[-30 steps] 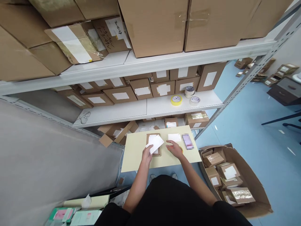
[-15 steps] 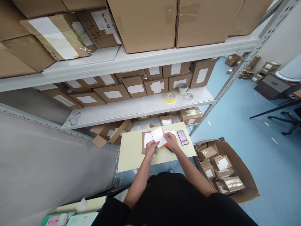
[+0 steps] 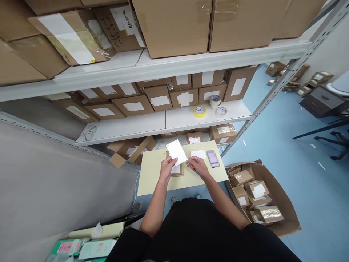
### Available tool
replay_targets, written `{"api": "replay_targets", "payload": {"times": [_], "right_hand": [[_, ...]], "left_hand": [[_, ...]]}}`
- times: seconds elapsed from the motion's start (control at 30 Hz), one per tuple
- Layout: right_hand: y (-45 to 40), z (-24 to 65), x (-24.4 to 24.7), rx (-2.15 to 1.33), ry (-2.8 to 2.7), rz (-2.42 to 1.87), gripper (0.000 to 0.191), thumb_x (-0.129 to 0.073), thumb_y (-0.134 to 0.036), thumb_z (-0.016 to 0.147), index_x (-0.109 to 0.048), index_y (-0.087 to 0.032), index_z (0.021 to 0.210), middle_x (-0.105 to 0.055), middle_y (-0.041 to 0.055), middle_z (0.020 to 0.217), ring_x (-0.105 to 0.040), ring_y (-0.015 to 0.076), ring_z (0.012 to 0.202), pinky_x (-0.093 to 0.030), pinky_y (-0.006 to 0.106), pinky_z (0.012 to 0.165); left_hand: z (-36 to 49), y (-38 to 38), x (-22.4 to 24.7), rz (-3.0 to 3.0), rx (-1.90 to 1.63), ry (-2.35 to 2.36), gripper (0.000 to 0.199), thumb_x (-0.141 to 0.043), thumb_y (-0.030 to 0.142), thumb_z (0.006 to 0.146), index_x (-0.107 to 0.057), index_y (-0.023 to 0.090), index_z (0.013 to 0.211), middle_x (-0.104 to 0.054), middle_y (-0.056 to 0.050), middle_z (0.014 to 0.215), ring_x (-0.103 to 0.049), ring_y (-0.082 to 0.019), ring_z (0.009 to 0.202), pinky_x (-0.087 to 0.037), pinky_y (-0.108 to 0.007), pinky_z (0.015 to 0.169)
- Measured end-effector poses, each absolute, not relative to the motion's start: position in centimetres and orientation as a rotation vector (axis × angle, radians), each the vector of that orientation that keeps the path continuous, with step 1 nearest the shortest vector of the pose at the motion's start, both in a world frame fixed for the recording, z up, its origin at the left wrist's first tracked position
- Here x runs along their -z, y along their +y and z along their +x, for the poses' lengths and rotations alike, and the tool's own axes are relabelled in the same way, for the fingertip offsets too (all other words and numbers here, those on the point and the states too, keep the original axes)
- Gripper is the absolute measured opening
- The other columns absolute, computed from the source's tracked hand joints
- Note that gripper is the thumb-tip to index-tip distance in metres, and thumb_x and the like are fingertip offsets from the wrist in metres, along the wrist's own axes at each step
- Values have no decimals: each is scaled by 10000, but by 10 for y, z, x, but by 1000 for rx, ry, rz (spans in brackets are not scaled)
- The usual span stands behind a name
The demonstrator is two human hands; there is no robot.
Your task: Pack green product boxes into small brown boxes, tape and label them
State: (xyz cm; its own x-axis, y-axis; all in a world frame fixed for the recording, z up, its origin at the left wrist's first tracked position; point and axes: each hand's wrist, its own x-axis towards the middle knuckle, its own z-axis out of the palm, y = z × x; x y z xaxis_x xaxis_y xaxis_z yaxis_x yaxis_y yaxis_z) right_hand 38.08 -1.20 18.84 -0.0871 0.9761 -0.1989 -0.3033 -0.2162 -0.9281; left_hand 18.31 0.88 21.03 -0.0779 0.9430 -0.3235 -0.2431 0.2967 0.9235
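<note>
My left hand point(image 3: 167, 169) pinches a white label sheet point(image 3: 176, 151) by its lower edge, thumb on top. At the sheet's right-hand corner, the fingertips of my right hand point(image 3: 198, 166) are pinched together on it. Below the sheet lies a small flat cardboard box point(image 3: 178, 172) with a white label on its face, partly covered. An orange and blue object point(image 3: 193, 168) pokes out from under my right hand; its kind is hidden. More white label sheets point(image 3: 197, 154) rest beyond that hand, and a phone point(image 3: 213, 158) lies to their right.
The pale yellow tabletop point(image 3: 152, 174) stands against a metal shelf point(image 3: 131, 129) with labelled boxes. Tape rolls point(image 3: 200, 111) sit on the shelf. A large open carton point(image 3: 283, 207) of small parcels is on the floor at right. An open box point(image 3: 131, 151) sits behind the table's left.
The label sheet has moved up and left and turned, now more fully in my left hand. My right hand has shifted slightly, from over the sheet to its corner.
</note>
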Motion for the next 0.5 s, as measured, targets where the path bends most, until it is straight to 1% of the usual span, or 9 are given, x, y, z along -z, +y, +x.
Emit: {"api": "replay_targets", "payload": {"times": [0.13, 0.27, 0.33, 0.4, 0.43, 0.5], "right_hand": [[-12, 378, -192, -1536, -898, -1057, 319, -806, -528, 778, -731, -220, 812, -765, 30, 784, -676, 173, 723, -526, 324, 743], [-13, 380, -193, -1525, -922, -1055, 297, -798, -507, 790, -709, -223, 809, -751, 20, 760, -681, 178, 732, -532, 328, 753], [-14, 381, -195, -1514, -934, -1047, 294, -781, -509, 809, -703, -226, 820, -749, 18, 770, -681, 178, 744, -529, 324, 758], [-15, 383, -196, -1498, -957, -1038, 292, -760, -515, 832, -702, -228, 836, -747, 19, 794, -678, 177, 764, -527, 323, 772], [-15, 383, -197, -1491, -973, -1034, 293, -751, -517, 841, -703, -229, 842, -744, 19, 803, -676, 177, 775, -526, 323, 781], [-15, 382, -199, -1479, -1013, -1029, 294, -740, -522, 850, -706, -230, 853, -733, 17, 810, -666, 179, 788, -522, 323, 787]], "left_hand": [[184, 8, -209, 771, -1140, 1242, 508, -970, 450, 569, -812, 141, 940, -818, -109, 965, -741, -232, 840, -569, -366, 821], [185, 9, -202, 840, -1095, 1295, 519, -935, 489, 595, -792, 138, 949, -797, -110, 941, -724, -225, 821, -569, -373, 811], [187, 8, -201, 956, -1126, 1450, 562, -931, 453, 596, -777, 166, 1054, -775, -89, 950, -708, -213, 825, -566, -363, 805], [191, 5, -204, 1126, -1196, 1634, 614, -925, 401, 611, -750, 217, 1170, -753, -73, 1005, -694, -205, 866, -560, -349, 818], [194, 3, -207, 1211, -1206, 1670, 595, -914, 393, 633, -749, 235, 1182, -747, -70, 1023, -690, -205, 884, -556, -343, 822], [201, -1, -212, 1340, -1128, 1555, 476, -874, 427, 702, -779, 237, 1127, -751, -77, 1028, -695, -214, 908, -554, -336, 816]]}}
